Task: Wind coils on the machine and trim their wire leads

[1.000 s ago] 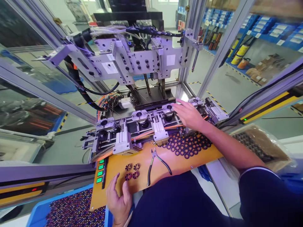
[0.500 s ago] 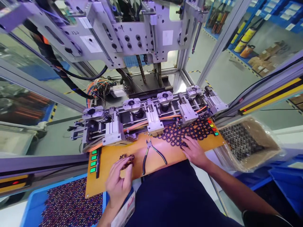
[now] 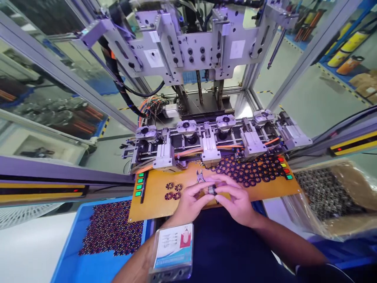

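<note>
Both my hands meet over the front of the orange worktop (image 3: 156,204). Between the fingertips is a small dark ring-shaped part (image 3: 211,190) with a lighter metallic side. My left hand (image 3: 190,202) pinches it from the left, while the fingers of my right hand (image 3: 237,202) close on it from the right. Just behind the fingers, the jaws of the side cutters (image 3: 200,175) show; their handles are mostly hidden. Several dark wound rings (image 3: 177,195) lie in a small group left of my left hand. Many more dark rings (image 3: 250,171) cover the worktop's right side.
A machine with a row of clamping fixtures (image 3: 187,126) stands along the worktop's back edge. Green buttons (image 3: 139,184) line its left end. A blue bin (image 3: 73,239) of wound rings sits lower left; a lined carton (image 3: 350,220) of metal parts sits at right.
My left hand has left the small ring group and moved right. My right hand has come away from the many rings; both now hold one ring-shaped part. The camera view has shifted.
</note>
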Motion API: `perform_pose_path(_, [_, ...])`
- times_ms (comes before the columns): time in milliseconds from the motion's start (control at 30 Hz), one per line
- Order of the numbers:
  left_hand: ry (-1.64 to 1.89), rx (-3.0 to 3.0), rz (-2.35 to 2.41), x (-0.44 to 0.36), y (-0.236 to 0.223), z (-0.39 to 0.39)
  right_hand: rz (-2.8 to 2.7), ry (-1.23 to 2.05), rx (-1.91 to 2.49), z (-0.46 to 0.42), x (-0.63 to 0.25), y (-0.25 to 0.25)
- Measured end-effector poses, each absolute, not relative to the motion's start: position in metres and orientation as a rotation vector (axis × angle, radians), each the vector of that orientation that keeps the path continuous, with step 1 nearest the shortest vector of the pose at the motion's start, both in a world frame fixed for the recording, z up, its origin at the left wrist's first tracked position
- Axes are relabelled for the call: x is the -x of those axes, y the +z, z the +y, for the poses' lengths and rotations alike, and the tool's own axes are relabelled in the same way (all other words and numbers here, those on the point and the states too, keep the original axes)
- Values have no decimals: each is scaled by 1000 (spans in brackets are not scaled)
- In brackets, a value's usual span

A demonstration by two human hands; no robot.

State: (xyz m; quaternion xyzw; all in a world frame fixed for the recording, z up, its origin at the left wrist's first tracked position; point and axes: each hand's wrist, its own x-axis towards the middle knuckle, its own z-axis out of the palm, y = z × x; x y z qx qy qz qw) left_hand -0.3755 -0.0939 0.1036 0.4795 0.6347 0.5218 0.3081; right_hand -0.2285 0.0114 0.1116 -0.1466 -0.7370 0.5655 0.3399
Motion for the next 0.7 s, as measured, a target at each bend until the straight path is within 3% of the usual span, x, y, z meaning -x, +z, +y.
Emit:
perform_pose_path(100, [1456, -1313, 1774, 378, 104, -97, -1829, 1661, 394, 10, 236, 105])
perform_pose_path(233, [1509, -1385, 1835, 381, 100, -95, -1881, 1608, 438, 7, 245, 103])
perform_pose_path(433, [1413, -1255, 2356, 412, 78, -124, -2128, 1127, 417, 103, 236, 142])
perform_pose_path(567, [1358, -865, 2734, 433, 59, -161, -2378, 467, 543, 226, 216, 175])
perform_pose_path(700, [1332, -346, 2802, 437, 32, -191, -2487, 369, 634, 303, 206, 183])
